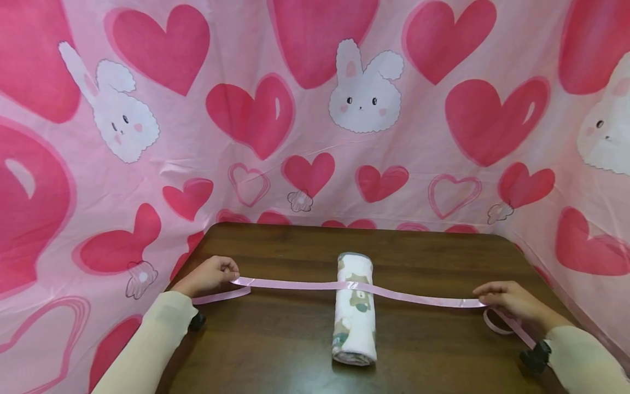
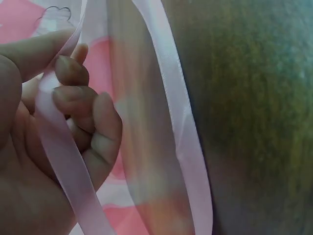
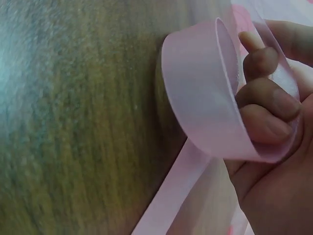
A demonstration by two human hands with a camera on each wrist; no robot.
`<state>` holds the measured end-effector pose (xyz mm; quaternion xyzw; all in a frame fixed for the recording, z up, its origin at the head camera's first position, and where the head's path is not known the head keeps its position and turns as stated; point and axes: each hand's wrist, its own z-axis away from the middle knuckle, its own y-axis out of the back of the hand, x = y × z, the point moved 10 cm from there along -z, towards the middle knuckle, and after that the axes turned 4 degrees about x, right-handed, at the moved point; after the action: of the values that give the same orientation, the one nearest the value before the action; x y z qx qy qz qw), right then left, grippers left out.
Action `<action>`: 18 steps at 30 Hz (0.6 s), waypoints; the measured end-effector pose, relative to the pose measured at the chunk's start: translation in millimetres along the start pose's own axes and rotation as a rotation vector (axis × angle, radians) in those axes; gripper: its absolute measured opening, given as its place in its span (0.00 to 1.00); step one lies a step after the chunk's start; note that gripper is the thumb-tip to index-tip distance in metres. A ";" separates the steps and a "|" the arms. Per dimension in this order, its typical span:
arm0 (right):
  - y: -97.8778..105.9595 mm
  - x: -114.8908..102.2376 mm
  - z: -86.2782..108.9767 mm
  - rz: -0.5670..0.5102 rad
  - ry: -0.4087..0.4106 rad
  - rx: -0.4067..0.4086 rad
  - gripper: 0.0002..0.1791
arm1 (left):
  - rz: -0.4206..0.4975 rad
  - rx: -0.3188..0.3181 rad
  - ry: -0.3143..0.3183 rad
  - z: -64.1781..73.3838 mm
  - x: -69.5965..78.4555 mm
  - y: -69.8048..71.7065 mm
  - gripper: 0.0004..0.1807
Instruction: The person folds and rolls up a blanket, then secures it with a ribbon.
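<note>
A rolled white towel [image 1: 355, 323] with brown and green animal prints lies lengthwise near the middle of the table. Across its upper half runs a pink satin ribbon [image 1: 295, 284], stretched out to both sides. On the left, my left hand [image 1: 213, 273] pinches the ribbon between thumb and forefinger, and the loose tail [image 2: 183, 132] trails on the table beside it. Far to the right, my right hand [image 1: 514, 301] pinches the other stretch. Below those fingers the ribbon makes a loop [image 3: 200, 93], its tail running on toward the wrist.
The brown wooden table [image 1: 275, 339] has rounded far corners. A pink cloth [image 1: 315, 137] printed with hearts and rabbits hangs behind it and along both sides. Dark wrist devices sit at the left cuff [image 1: 167, 317] and the right cuff [image 1: 576, 350].
</note>
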<state>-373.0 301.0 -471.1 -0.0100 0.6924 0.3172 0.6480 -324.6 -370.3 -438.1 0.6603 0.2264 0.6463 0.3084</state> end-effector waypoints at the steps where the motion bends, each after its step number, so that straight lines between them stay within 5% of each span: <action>1: -0.6 -0.8 0.1 0.004 0.003 -0.005 0.15 | -0.011 0.000 -0.007 -1.1 -0.2 -1.0 0.04; 7: -4.3 -2.5 0.2 0.009 0.005 -0.038 0.13 | -0.061 -0.013 -0.057 -5.9 -0.3 -6.9 0.02; 18: 0.8 2.4 2.4 0.154 -0.094 0.028 0.11 | -0.165 0.049 0.001 0.7 -1.2 0.5 0.02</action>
<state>-371.6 303.7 -472.8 0.0674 0.6644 0.3565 0.6534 -324.0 -371.5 -438.6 0.6465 0.2959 0.6132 0.3442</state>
